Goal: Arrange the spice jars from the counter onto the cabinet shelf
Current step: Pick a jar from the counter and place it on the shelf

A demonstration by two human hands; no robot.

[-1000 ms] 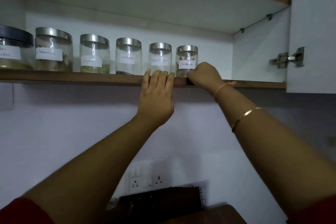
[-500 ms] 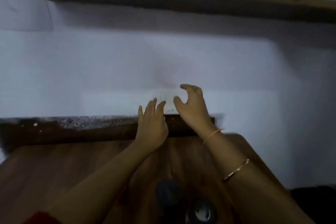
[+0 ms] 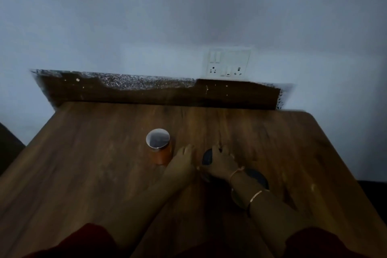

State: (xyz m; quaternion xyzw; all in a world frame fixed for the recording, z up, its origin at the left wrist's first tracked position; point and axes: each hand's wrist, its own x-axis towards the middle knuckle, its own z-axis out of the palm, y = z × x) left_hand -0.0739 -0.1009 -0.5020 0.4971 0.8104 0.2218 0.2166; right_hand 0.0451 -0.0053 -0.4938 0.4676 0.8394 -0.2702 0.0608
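I look down at a wooden counter (image 3: 83, 174). A jar with a steel lid and orange contents (image 3: 158, 146) stands upright near its middle. My left hand (image 3: 182, 162) lies just right of that jar, fingers extended, holding nothing. My right hand (image 3: 222, 163) is curled over the top of a dark-lidded jar (image 3: 207, 156), which it mostly hides. A second dark-lidded jar (image 3: 258, 176) sits under my right wrist and forearm, only partly visible. The cabinet shelf is out of view.
A dark speckled backsplash strip (image 3: 146, 90) runs along the back of the counter against a pale wall. A white switch and socket plate (image 3: 227, 63) is on the wall above it. The counter's right edge (image 3: 339, 163) slants away near my right arm.
My view dropped from the shelf with its row of jars to the counter. Both hands came down from the shelf edge; the right one now covers a dark-lidded jar.
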